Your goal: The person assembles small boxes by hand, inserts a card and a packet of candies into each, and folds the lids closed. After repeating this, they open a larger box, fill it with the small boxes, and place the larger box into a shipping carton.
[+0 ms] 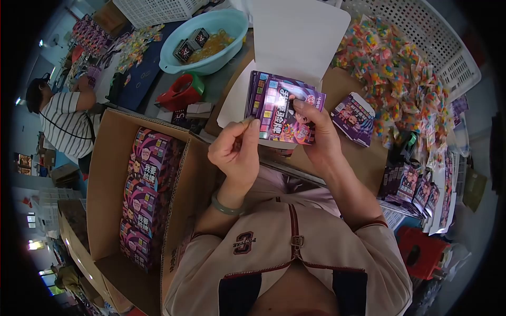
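Purple printed packets point(287, 113) are fanned in a stack above an open white box point(300, 39). My right hand point(321, 129) grips the stack from the right, its thumb on the front face. At the stack's left edge, my left hand point(240, 150) has its fingers pinched together; whether anything thin is between them is too small to tell. More purple packets point(354, 118) lie on the cardboard just right of my right hand.
Left, a carton point(108, 174) holds purple boxes point(142, 200). A blue basin point(224, 52) with rubber bands, a red-green tape dispenser point(182, 92), candy packets point(392, 68) and a white basket point(453, 52) lie beyond. A person in stripes point(66, 118) stands far left.
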The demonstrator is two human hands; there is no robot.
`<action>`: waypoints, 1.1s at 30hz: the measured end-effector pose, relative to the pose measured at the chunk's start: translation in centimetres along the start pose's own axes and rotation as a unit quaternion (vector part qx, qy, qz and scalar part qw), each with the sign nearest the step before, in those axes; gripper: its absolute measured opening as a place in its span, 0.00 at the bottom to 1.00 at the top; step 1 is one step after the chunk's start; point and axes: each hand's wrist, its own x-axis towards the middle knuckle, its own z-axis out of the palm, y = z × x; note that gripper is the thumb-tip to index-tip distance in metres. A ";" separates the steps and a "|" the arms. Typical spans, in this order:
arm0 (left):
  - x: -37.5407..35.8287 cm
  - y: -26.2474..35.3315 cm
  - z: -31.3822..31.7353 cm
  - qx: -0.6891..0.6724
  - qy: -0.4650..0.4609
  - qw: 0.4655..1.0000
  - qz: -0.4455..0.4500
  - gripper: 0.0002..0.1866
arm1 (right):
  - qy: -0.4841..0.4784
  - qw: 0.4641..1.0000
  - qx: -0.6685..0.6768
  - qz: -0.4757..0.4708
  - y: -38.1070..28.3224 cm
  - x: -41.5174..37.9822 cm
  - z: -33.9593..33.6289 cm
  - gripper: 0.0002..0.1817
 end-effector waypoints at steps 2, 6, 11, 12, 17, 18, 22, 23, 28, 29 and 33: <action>-0.6 -0.1 -0.1 0.026 -0.016 0.999 0.028 0.06 | 0.001 1.000 0.008 -0.017 0.1 0.1 -0.1 0.25; -0.9 -0.5 0.5 0.121 -0.036 0.977 0.173 0.13 | -0.003 0.999 0.023 -0.040 -0.1 0.7 -0.1 0.26; 0.8 -2.2 -2.3 0.172 -0.100 0.978 0.057 0.17 | -0.012 0.883 -0.400 -0.247 -3.2 5.0 -0.5 0.43; 2.1 -3.1 -2.9 0.232 -0.076 0.967 0.073 0.19 | -0.007 0.865 -0.438 -0.244 -2.7 7.2 -1.8 0.47; 4.2 -8.2 -3.6 0.346 -0.091 0.934 -0.008 0.26 | -0.068 0.705 -0.670 -0.220 -0.5 11.0 -0.2 0.49; 4.5 -8.0 -3.4 0.343 -0.088 0.935 -0.005 0.26 | -0.079 0.646 -0.723 -0.232 0.6 12.3 -0.4 0.49; 3.4 -7.4 -3.2 0.381 -0.288 0.875 -0.079 0.27 | -0.125 0.453 -0.864 -0.181 3.6 14.2 -0.5 0.53; 3.0 -7.7 -3.3 0.368 -0.267 0.889 -0.057 0.27 | -0.131 0.396 -0.892 -0.171 3.8 14.5 -0.2 0.56; 2.5 -8.0 -4.0 0.331 -0.257 0.908 -0.030 0.28 | -0.099 0.326 -0.922 -0.183 3.9 14.5 0.5 0.56; 2.3 -8.1 -3.9 0.324 -0.248 0.913 -0.014 0.26 | -0.083 0.331 -0.918 -0.200 4.7 14.6 0.3 0.56; 2.8 -7.1 -3.7 0.397 -0.296 0.867 -0.060 0.27 | -0.079 0.350 -0.906 -0.226 4.7 14.3 -0.3 0.58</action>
